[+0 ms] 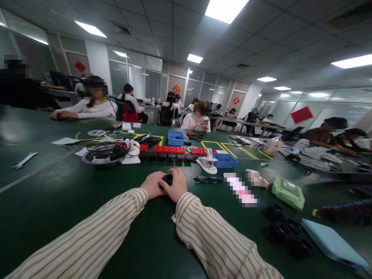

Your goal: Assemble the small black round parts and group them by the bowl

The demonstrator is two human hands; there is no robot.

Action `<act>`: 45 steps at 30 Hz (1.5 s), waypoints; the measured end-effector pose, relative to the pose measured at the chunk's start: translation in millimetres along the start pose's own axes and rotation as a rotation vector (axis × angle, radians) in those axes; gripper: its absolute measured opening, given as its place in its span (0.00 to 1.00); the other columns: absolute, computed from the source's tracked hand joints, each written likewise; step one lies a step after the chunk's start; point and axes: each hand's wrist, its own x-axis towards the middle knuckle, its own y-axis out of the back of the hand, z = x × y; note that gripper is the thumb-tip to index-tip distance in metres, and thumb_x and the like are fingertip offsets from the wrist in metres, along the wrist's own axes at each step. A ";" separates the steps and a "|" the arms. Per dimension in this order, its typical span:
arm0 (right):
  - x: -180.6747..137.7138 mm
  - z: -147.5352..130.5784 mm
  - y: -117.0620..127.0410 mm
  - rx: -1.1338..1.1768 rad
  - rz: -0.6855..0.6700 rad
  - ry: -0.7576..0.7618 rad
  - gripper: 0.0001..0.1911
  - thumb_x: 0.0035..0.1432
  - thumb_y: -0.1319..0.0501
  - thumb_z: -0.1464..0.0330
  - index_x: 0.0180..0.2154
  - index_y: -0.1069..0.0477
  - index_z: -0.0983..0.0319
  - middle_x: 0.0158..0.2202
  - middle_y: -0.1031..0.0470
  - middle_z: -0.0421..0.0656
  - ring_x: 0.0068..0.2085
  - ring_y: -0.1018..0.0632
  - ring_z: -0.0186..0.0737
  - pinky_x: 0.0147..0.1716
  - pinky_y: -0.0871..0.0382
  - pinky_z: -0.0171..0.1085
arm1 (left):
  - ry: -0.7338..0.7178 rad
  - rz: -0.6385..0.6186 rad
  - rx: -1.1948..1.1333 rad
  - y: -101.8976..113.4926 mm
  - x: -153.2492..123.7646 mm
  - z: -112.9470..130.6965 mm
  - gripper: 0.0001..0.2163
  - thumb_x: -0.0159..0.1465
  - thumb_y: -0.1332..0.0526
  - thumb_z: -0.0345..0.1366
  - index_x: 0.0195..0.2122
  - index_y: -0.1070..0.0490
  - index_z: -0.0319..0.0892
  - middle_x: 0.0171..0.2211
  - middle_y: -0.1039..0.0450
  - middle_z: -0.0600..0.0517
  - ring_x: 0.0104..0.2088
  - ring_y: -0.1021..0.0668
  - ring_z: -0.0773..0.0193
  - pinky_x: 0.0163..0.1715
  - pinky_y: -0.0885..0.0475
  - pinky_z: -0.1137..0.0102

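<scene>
Our left hand (153, 186) and right hand (177, 185) both grip a small black object (167, 178) over the green table (157, 236). We have black glasses (207, 179) lying near the right hand.

Part (167, 179) between left grip (152, 185) and right grip (177, 184). On table (72, 190): bowl (97, 163) left and farther, glasses (208, 179) right, case (334, 244) near right.

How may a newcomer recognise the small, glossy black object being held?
On the green table, follow the cream striped sleeves to the left hand and right hand. The glossy black object is between them. Unlike the round black pieces lying at right, it is held.
</scene>
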 end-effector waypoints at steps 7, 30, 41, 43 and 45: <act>-2.0 2.4 -1.2 -0.012 0.007 0.036 0.14 0.47 0.40 0.64 0.38 0.33 0.60 0.37 0.34 0.44 0.42 0.33 0.42 0.43 0.39 0.41 | 0.044 0.063 0.067 4.4 -2.4 6.6 0.13 0.47 0.38 0.39 0.34 0.32 0.40 0.35 0.31 0.48 0.39 0.29 0.56 0.41 0.35 0.64; 2.8 4.7 3.3 0.044 0.003 -0.011 0.16 0.49 0.42 0.59 0.37 0.34 0.64 0.36 0.33 0.46 0.39 0.31 0.42 0.41 0.37 0.42 | 0.013 0.084 0.028 7.3 -4.8 9.6 0.21 0.45 0.37 0.49 0.34 0.34 0.40 0.37 0.32 0.47 0.42 0.30 0.52 0.52 0.45 0.54; -0.1 -0.1 7.6 0.113 -0.062 0.130 0.15 0.48 0.45 0.73 0.40 0.29 0.62 0.37 0.28 0.44 0.43 0.30 0.40 0.47 0.39 0.42 | -0.047 -0.029 -0.172 6.8 -1.9 -0.3 0.15 0.46 0.37 0.41 0.34 0.30 0.39 0.36 0.29 0.48 0.39 0.27 0.56 0.42 0.33 0.65; 0.1 1.5 6.6 0.152 -0.076 0.162 0.19 0.48 0.48 0.75 0.43 0.30 0.62 0.41 0.28 0.43 0.47 0.31 0.39 0.52 0.44 0.44 | -0.066 -0.053 -0.230 5.7 -1.6 -2.9 0.17 0.47 0.37 0.40 0.37 0.30 0.39 0.38 0.29 0.47 0.42 0.28 0.56 0.45 0.34 0.65; 0.5 2.9 5.3 0.167 -0.098 0.165 0.21 0.49 0.50 0.76 0.45 0.32 0.61 0.45 0.29 0.42 0.51 0.33 0.38 0.56 0.50 0.45 | -0.070 -0.082 -0.262 4.4 -1.1 -5.0 0.17 0.47 0.38 0.39 0.38 0.30 0.39 0.40 0.29 0.48 0.44 0.29 0.55 0.47 0.36 0.65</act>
